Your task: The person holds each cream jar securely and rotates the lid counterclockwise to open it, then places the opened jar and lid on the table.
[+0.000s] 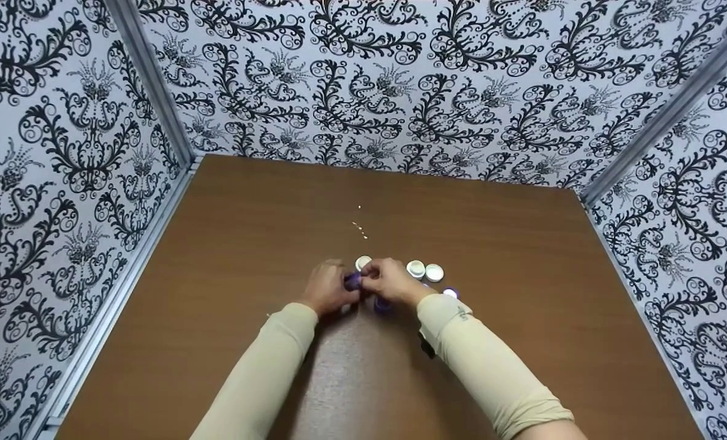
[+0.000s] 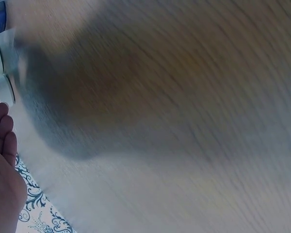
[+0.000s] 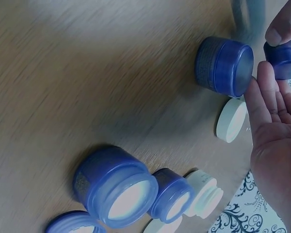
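Observation:
A small blue jar (image 1: 352, 280) is between both hands. My left hand (image 1: 328, 288) grips it from the left; a thumb lies over its side in the right wrist view, where the small blue jar (image 3: 282, 60) stands off the table. My right hand (image 1: 393, 281) holds it from the right with its fingertips, partly hidden; its lower fingers (image 3: 257, 104) are fairly straight. Beside the right fingers stands a larger closed blue jar (image 3: 224, 66). A white lid (image 1: 363, 263) lies just beyond the hands. At the left wrist view's edge, the left hand (image 2: 7, 194) shows only in part.
Right of the hands are an open white jar (image 1: 416, 269) and a white lid (image 1: 434, 272). Two open blue jars, one large (image 3: 116, 189) and one small (image 3: 170, 196), stand by a blue lid (image 3: 75, 223). Small white bits (image 1: 360, 228) lie farther back. Patterned walls surround the table.

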Available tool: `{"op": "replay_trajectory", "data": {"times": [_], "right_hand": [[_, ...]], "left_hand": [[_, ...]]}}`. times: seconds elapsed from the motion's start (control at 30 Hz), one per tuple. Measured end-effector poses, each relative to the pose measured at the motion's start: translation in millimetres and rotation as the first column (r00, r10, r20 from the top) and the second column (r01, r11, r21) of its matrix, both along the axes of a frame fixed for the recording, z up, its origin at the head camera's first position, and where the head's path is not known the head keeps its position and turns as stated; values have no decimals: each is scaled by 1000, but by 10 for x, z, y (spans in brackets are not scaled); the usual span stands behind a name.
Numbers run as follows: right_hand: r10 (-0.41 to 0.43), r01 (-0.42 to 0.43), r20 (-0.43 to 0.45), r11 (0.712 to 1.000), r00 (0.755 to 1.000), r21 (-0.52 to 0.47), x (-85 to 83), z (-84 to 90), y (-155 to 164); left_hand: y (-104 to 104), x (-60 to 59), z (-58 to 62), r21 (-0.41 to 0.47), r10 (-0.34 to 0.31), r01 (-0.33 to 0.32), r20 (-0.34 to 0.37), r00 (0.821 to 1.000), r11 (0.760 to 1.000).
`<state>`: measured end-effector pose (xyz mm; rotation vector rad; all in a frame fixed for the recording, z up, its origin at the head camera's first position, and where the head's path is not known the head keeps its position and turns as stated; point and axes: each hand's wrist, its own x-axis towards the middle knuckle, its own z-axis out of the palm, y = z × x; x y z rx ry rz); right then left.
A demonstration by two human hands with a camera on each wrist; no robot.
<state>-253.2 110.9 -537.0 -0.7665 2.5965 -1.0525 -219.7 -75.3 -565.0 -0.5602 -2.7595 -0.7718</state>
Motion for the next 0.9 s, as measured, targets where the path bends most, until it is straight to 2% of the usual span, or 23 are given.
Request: {"op": "replay_trajectory", "data": {"times": [0.3, 0.47, 0.9], "right_hand": [[45, -45, -2, 999, 999, -9, -12, -3, 35], [58, -58, 2, 998, 998, -24, -11, 16, 45], [5, -3, 30, 999, 1000, -44, 16, 37, 61]], "left_hand": [[11, -11, -10, 22, -32, 33, -27, 999, 999], [14, -3, -14, -3, -35, 35, -57, 998, 999], [1, 19, 32, -27, 13, -13, -9, 1000, 1000]]}}
